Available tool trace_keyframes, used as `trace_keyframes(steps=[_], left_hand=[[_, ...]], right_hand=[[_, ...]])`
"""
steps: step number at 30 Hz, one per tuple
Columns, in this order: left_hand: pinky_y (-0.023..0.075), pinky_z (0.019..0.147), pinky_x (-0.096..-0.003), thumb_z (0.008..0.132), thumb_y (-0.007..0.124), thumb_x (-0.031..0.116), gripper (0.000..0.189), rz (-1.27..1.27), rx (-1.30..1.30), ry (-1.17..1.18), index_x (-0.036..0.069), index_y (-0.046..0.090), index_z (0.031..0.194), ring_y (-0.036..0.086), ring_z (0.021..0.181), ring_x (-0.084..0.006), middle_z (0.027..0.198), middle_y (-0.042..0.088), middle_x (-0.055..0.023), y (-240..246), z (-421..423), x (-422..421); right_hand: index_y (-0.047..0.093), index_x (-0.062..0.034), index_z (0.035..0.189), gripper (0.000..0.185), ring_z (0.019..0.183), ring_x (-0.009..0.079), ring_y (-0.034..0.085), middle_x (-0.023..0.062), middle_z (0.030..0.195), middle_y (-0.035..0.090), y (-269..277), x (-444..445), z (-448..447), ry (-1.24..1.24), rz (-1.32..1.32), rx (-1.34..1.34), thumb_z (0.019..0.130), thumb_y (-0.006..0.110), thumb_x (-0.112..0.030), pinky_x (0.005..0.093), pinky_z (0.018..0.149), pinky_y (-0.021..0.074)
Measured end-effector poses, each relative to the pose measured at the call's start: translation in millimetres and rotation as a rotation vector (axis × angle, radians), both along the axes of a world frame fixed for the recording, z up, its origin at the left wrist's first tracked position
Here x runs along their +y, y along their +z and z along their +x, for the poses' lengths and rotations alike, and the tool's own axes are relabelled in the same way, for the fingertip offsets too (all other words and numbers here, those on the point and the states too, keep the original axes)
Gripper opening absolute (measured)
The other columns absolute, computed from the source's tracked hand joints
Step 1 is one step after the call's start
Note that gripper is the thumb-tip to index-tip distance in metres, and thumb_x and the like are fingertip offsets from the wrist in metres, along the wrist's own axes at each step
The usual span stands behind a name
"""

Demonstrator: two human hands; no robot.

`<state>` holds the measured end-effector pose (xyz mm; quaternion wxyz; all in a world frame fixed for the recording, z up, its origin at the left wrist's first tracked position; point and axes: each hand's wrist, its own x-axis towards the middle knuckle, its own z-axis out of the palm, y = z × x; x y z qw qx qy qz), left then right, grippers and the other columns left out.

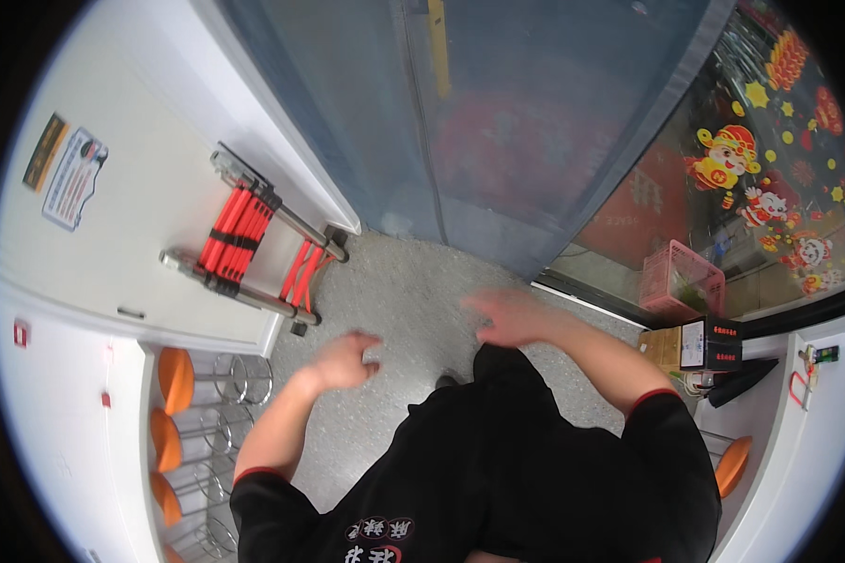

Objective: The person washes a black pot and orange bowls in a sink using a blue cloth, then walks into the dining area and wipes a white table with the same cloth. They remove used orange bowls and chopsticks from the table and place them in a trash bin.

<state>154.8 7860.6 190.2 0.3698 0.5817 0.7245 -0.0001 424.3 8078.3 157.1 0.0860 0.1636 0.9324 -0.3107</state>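
Observation:
My left hand (pixel 346 360) hangs over the speckled grey floor (pixel 387 295) with nothing in it, its fingers loosely bent and the thumb apart. Held further forward, my right hand (pixel 510 317) is blurred; its fingers spread and no object shows in it. Both hands are clear of every surface around them. Straight ahead, a grey-blue door curtain (pixel 479 141) reaches down to the floor, with a vertical seam between its panels. A folded telescopic ladder (pixel 236 232) with red parts stands on the left, nearest my left hand.
Several stools with orange seats (pixel 176 380) line the left counter (pixel 137 408). At right are a glass pane (pixel 676 204) with festive stickers, a pink plastic basket (pixel 676 278) seen through it, a black and white carton (pixel 711 345), a dark umbrella (pixel 743 380) and another orange stool (pixel 734 466).

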Motion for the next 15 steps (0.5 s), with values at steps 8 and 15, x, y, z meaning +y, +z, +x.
trace_keyframes(steps=[8, 15], left_hand=[[0.0501, 0.098, -0.0452, 0.084, 0.066, 0.021, 0.046, 0.330, 0.521, -0.282, 0.002, 0.059, 0.125, 0.059, 0.118, -0.0366, 0.133, 0.056, -0.0216, 19, -78, 299], [0.0360, 0.112, -0.0500, 0.086, 0.057, 0.019, 0.033, 0.668, 0.750, -0.789, 0.005, 0.068, 0.114, 0.049, 0.128, -0.0353, 0.130, 0.057, -0.0177, -27, -162, 527]], right_hand=[[0.045, -0.0114, 0.145, 0.060, 0.131, 0.0332, 0.050, 0.0147, 0.142, 0.052, 12, 208, -207, -0.225, -0.083, 0.478, 0.087, 0.061, -0.007, 0.0434, 0.105, 0.0446], [0.048, -0.0092, 0.142, 0.067, 0.115, 0.0245, 0.059, 0.0142, 0.128, 0.061, -11, 441, -279, -0.565, -0.421, 0.665, 0.078, 0.069, -0.007, 0.0351, 0.096, 0.0489]])
